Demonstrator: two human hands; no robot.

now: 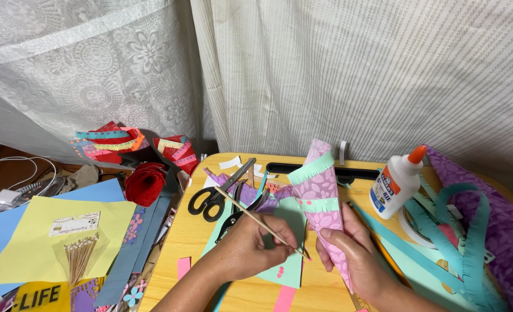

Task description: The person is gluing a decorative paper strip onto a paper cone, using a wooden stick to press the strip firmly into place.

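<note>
Pink paper cone (324,199), banded with teal fringe, stands tilted above the wooden tabletop (181,242), clamped in the right hand (354,251). Left hand (256,240) pinches a thin stick (259,221), its tip beside the cone. Black scissors (219,190) lie behind; glue bottle (396,184) stands right.

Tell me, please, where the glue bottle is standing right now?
In the head view, the white glue bottle with an orange cap stands upright at the table's right side, just right of the pink paper cone held in the right hand.
</note>
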